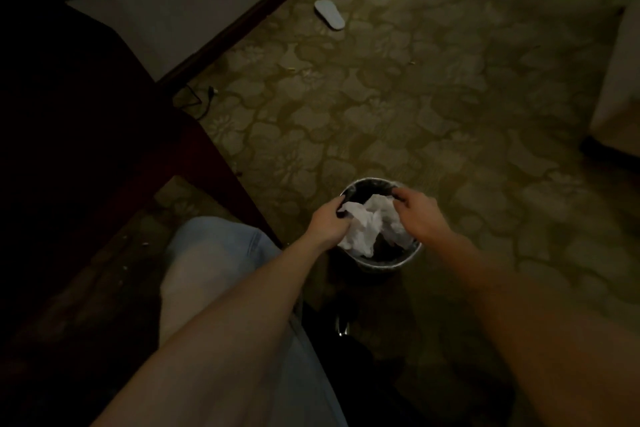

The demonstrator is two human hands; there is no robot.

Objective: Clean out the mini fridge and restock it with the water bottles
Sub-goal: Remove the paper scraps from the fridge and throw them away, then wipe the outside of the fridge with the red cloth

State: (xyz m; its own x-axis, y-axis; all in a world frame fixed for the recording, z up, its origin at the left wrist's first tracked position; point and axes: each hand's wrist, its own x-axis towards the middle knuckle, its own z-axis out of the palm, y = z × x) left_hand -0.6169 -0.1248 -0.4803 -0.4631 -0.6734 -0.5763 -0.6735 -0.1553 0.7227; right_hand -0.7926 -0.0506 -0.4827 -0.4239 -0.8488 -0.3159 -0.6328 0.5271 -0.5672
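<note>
Head view: the black liner at the left side of the bin rim is pinched in the curled fingers of the left hand point(327, 218). The liner at the right side of the rim is gripped in the same way by the right hand point(417, 215), its fingers folded down over the edge. Between the two hands a crumpled white paper point(370, 224) is seen lying in the mouth of the bin, touching both hands. The small round bin point(391, 262) is set on a patterned carpet point(433, 97), its metal rim visible below the hands. Both bare forearms are stretched forward from the lower edge of the picture. A knee in light jeans point(214, 270) is seen just left of the bin. Dark wooden furniture point(86, 132) fills the left side. A white slipper point(329, 14) lies well apart on the carpet near a dark baseboard point(249, 15). The mini fridge and the water bottles are not shown in this view.
</note>
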